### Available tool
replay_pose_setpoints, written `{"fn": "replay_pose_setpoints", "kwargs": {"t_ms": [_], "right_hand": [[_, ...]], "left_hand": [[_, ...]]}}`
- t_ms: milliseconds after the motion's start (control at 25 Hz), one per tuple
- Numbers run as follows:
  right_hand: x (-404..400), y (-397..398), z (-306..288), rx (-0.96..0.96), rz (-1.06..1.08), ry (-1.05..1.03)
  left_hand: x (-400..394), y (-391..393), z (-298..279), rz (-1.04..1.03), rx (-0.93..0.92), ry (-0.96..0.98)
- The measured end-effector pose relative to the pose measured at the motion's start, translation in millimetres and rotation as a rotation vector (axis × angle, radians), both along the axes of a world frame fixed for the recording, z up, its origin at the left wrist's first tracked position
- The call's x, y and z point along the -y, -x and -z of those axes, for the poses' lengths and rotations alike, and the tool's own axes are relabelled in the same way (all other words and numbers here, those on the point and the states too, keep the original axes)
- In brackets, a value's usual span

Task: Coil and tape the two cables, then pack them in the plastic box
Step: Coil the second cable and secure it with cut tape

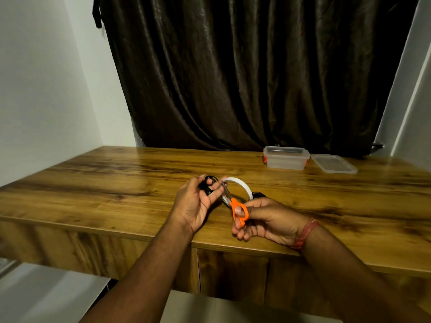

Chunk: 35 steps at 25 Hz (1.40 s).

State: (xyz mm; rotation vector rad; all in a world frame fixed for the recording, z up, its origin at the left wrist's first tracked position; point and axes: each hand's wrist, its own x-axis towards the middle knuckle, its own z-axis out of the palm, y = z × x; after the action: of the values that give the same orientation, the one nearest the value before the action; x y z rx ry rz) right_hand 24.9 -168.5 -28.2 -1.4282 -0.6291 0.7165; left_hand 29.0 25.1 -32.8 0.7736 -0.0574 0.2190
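The wooden desk (pixel 116 173) carries everything, its front edge running under both forearms. Toward the back right corner stands the clear plastic box (pixel 286 161), open and seemingly empty, though its inside is hard to read; its lid (pixel 334 163) lies flat just beside it on the right.

Near the middle of the front edge, the left hand (pixel 195 203) curls its fingers round a coiled black cable (pixel 208 184) held above the desk, and appears to pinch the free end of tape against it. A white tape roll (pixel 241 185) hangs between the two hands. The right hand (pixel 263 217) grips orange-handled scissors (pixel 238 210), fingers through the loops, blades pointing up toward the strip near the left hand. Behind the right hand a dark bundle (pixel 258 195) lies on the desk, probably the second cable; whether it is taped cannot be told.

The step in hand looks like cutting the tape that binds this coil. The next move calls for keeping the strip taut, closing the blades clear of the cable and fingers, then pressing the cut end down.
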Motion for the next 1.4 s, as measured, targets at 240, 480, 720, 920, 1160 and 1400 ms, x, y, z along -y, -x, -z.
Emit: {"fn": "replay_pose_setpoints", "kwargs": {"t_ms": [240,480,720,920,1160,1400], "right_hand": [[69,16,-6,0.216,0.251,0.23],[158,-19,-8,0.63,0.832,1.127],[148,-21,-33,0.598,0.786,1.472],[141,-14,-50,0.417,0.706,1.391],[129,-15,-48,0.719,0.783,1.343],[27,20,-24,0.758,0.637,0.461]], "left_hand": [[-1,2,1,0.014,-0.005,-0.002],[6,6,-3,0.026,-0.016,-0.02],[7,8,-4,0.025,-0.019,-0.035],[6,8,-3,0.027,-0.027,-0.055],[5,9,-2,0.034,-0.045,-0.075],[7,8,-2,0.063,-0.033,-0.08]]}}
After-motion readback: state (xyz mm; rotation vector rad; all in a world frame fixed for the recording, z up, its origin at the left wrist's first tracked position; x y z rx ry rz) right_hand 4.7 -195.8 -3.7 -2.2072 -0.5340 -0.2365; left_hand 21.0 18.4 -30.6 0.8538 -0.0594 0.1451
